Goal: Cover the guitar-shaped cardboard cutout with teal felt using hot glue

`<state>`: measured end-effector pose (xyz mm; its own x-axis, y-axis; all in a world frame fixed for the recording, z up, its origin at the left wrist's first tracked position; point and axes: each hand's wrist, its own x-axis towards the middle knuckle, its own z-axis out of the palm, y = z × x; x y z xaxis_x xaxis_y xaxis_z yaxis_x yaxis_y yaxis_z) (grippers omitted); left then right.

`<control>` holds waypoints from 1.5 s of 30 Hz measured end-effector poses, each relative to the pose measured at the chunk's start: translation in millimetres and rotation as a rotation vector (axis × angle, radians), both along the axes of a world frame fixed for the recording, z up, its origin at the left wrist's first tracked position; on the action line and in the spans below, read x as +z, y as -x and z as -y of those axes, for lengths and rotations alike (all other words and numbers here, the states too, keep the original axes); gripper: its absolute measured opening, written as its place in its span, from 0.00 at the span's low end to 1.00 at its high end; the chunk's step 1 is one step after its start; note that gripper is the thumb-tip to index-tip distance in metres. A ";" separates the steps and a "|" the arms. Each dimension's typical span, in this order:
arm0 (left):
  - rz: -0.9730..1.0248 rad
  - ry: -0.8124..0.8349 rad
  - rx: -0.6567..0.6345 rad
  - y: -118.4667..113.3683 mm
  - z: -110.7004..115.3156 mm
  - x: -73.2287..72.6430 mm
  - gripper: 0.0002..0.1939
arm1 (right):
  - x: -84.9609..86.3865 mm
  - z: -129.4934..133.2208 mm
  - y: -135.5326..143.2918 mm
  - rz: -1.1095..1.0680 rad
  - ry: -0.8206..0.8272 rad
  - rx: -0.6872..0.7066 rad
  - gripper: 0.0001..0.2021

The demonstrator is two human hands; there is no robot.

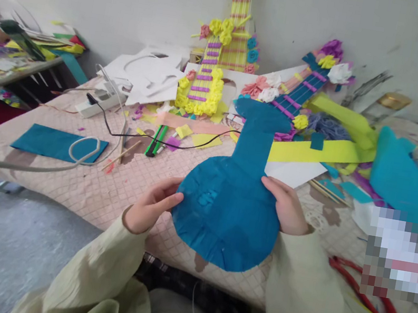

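Between my two hands is a blue paper-covered instrument shape (237, 204), with a round body, a straight neck and a wider head pointing away from me. Its surface is wrinkled along the lower edge. My left hand (155, 203) pinches the left rim of the body, thumb on top. On the other side, my right hand (285, 204) grips the upper right edge near the base of the neck, its fingers partly hidden behind the piece. The shape is held over the patterned tablecloth (127, 185), close to the table's front edge.
Decorated paper instruments (202, 78) lean at the back wall. A green cutter (155, 141), a power strip (100, 101) with cables, and a folded blue sheet (43, 141) lie left. Yellow strips (314, 151), blue paper (405, 179) and red-handled scissors (367, 290) lie right.
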<state>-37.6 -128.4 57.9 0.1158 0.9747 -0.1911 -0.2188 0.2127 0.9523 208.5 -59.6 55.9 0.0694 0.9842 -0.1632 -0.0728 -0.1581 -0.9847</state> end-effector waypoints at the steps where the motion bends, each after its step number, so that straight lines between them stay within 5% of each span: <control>1: 0.006 -0.017 0.002 -0.3 0.8 1.0 0.18 | 0.2 0.1 0.0 0.005 -0.003 -0.015 0.05; 6: -0.064 -0.097 0.020 -11.6 1.8 -1.3 0.27 | -2.8 3.5 2.2 0.102 -0.079 -0.053 0.07; 13: -0.369 -0.222 0.218 -30.1 -1.2 -17.8 0.37 | -9.6 5.8 5.9 0.164 -0.189 -0.034 0.10; 19: -0.219 -0.122 0.215 -26.1 0.8 -10.9 0.33 | -5.6 7.5 8.0 0.050 -0.189 0.002 0.16; 22: -0.005 -0.034 0.251 -22.8 0.5 -7.9 0.31 | -3.1 9.7 7.8 -0.179 -0.145 0.161 0.22; 26: 0.273 0.136 0.104 -18.3 -5.0 -7.3 0.24 | -6.4 9.1 7.3 -0.251 -0.189 0.314 0.13; 32: 0.385 0.143 0.056 -18.1 2.1 -13.8 0.19 | -9.9 7.5 12.5 -0.203 -0.216 0.317 0.09; 36: 0.399 0.257 0.032 -37.0 22.0 -17.0 0.20 | -9.2 11.3 17.5 -0.135 -0.225 0.423 0.14; 40: 0.405 0.429 -0.178 -68.4 41.1 -22.6 0.21 | -14.7 16.8 25.9 -0.127 -0.206 0.640 0.22; 43: 0.374 0.393 -0.255 -76.2 47.8 -29.0 0.25 | -18.4 19.0 29.1 -0.128 -0.157 0.626 0.20; 45: 0.275 0.269 -0.182 -66.7 46.2 -31.7 0.25 | -17.4 19.7 27.7 -0.127 -0.123 0.591 0.18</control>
<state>29.1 -174.6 26.3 0.3631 0.8534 -0.3739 -0.3927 0.5041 0.7692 180.8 -79.3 38.5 -0.5058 0.8625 -0.0173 -0.1256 -0.0934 -0.9877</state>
